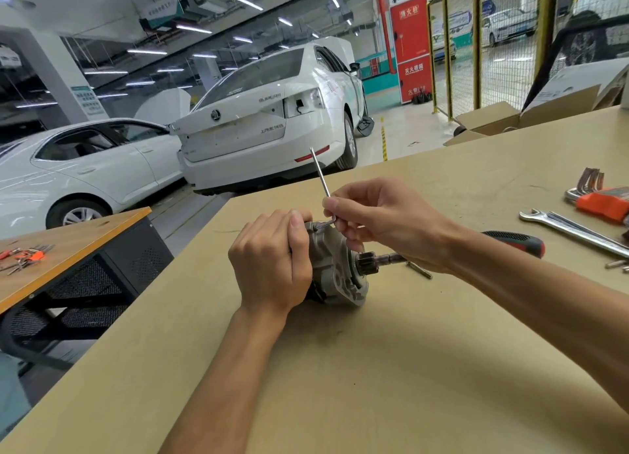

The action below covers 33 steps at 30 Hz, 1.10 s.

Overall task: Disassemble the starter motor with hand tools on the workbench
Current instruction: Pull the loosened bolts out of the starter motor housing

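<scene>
The grey starter motor (pixel 335 269) lies on its side on the tan workbench (pixel 391 368), its pinion gear (pixel 368 263) and shaft pointing right. My left hand (pixel 272 263) wraps around the motor body from the left and hides most of it. My right hand (pixel 381 215) pinches a thin L-shaped hex key (pixel 320 171) near its bend. The key's short end sits in a screw at the top of the housing and its long arm points up and away.
A screwdriver with a red and black handle (pixel 517 242) lies behind my right forearm. To the right lie a combination wrench (pixel 571 230), an orange hex key set (pixel 599 198) and small loose screws (pixel 616 264). A loose bolt (pixel 420 270) rests by the shaft. Cardboard boxes (pixel 490 119) stand at the back.
</scene>
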### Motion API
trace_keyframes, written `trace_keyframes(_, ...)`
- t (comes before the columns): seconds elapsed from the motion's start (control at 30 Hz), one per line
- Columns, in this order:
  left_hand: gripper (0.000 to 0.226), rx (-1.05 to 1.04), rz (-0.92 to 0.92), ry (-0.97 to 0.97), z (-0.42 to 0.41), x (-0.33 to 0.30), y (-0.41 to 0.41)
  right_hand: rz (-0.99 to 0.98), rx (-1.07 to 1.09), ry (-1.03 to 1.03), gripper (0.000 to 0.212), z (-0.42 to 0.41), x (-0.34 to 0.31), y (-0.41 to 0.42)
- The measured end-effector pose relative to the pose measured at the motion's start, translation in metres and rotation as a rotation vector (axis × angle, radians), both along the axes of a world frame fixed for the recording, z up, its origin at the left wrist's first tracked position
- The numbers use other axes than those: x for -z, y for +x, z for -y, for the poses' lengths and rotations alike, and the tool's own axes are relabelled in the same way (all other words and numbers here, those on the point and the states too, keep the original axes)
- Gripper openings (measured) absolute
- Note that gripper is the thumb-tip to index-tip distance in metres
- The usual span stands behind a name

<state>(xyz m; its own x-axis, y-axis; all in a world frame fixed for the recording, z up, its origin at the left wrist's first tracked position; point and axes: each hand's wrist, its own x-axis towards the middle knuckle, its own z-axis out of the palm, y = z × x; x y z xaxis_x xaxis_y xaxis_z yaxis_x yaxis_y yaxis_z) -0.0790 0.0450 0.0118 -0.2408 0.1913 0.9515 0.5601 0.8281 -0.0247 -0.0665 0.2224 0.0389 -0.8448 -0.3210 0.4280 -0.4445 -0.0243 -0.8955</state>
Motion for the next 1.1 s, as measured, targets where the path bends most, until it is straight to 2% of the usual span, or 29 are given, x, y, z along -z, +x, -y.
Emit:
trace_keyframes(0.27,0.045,0.003,-0.01,-0.034,0.0,-0.003,0.002,-0.108,0.03,0.002,0.021,0.0,0.004,0.004)
trace_keyframes(0.5,0.043,0.009,-0.002,-0.038,0.0,-0.005,0.0,-0.409,0.156,0.202,0.014,-0.001,-0.004,0.013)
trace_keyframes(0.73,0.04,0.005,-0.005,-0.012,0.0,-0.005,-0.001,-0.931,0.336,0.42,0.01,-0.001,-0.004,0.013)
trace_keyframes(0.87,0.041,0.024,0.003,0.011,0.0,-0.004,-0.003,-1.27,0.343,0.723,0.023,-0.01,-0.005,0.011)
trace_keyframes(0.93,0.044,0.03,0.02,0.02,0.003,-0.001,-0.005,-1.372,0.327,0.803,0.024,-0.015,-0.003,0.01)
trace_keyframes(1.0,0.05,0.01,0.036,0.012,0.003,0.0,-0.005,-1.368,0.311,0.823,0.02,-0.02,0.001,0.012)
trace_keyframes(1.1,0.049,-0.012,0.021,0.005,0.001,-0.001,-0.005,-1.127,0.325,0.727,0.014,-0.026,0.001,0.02)
